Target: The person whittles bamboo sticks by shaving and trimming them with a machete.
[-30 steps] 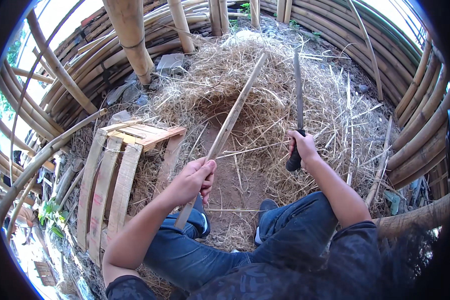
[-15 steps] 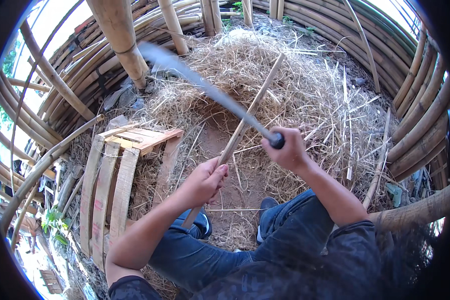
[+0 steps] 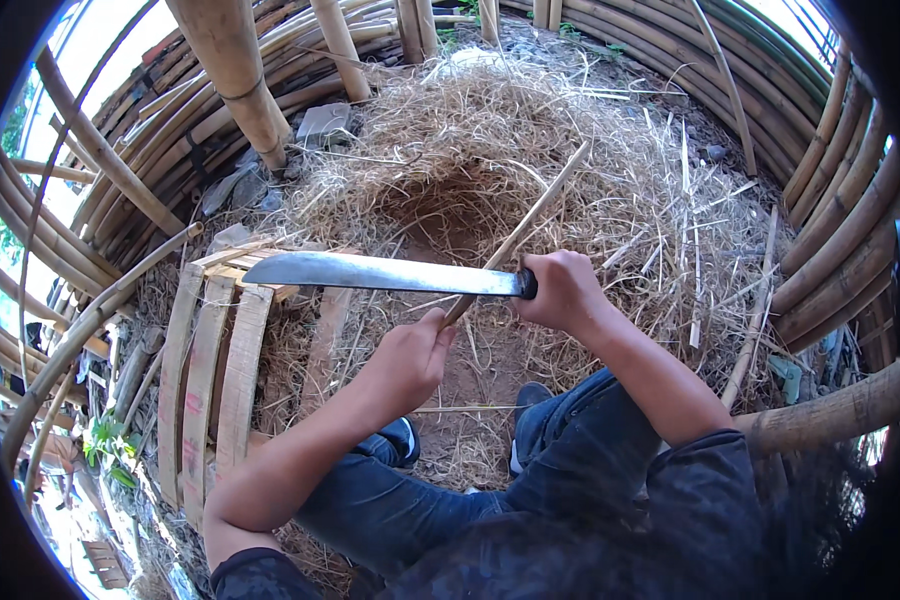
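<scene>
My right hand (image 3: 562, 290) is closed round the black handle of a machete (image 3: 390, 273). Its long grey blade points left, lying nearly level across a bamboo strip (image 3: 532, 220). The blade crosses the strip just above my left hand (image 3: 410, 362) and seems to touch it. That hand is wrapped round the strip's lower part, thumb on top. From there the strip slants away up and to the right over the pile of shavings. Its lower end is hidden behind my left hand and forearm.
Pale bamboo shavings (image 3: 610, 200) heap up ahead of me. A slatted wooden crate (image 3: 238, 380) stands at my left, near the blade's tip. Stacked bamboo poles (image 3: 660, 40) curve round the back and sides. A thick bamboo post (image 3: 232, 80) rises at upper left; another pole (image 3: 830, 408) lies at right.
The machete has swung from pointing up and left to nearly level, its blade lower. The strip has tilted further right, and my left hand has turned with it.
</scene>
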The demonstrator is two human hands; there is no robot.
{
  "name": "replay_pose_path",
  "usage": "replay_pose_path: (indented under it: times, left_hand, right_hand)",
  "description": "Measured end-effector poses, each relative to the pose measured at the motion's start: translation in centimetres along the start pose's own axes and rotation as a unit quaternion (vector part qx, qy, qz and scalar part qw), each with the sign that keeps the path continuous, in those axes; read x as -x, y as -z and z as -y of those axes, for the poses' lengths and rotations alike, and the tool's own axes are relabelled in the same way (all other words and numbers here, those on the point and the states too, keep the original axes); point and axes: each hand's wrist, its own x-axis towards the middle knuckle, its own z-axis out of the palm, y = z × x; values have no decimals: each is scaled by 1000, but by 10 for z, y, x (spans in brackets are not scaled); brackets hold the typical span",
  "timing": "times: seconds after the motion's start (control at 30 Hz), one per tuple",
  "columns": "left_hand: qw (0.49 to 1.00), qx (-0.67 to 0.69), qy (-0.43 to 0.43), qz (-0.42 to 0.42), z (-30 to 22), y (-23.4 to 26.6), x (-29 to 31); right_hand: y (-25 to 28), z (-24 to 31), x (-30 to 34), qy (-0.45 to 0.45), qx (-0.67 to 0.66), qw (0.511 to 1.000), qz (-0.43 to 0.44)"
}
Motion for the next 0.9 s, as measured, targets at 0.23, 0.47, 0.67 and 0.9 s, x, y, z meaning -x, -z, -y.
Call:
replay_pose_path:
  times: [0.23,0.47,0.67,0.9]
  left_hand:
    - [1000,-1,-1,-8,-4,5,1]
    - [1000,17,0,-16,-4,8,3]
    - [1000,11,-6,-3,-6,9,1]
    - [1000,9,8,13,-8,16,4]
  right_hand:
    - [0,-20,-1,-27,49,998,-28]
    - [2,-30,0,-18,55,997,-42]
    - [4,-37,2,-8,63,997,-51]
    - [4,-42,2,-5,81,995,-52]
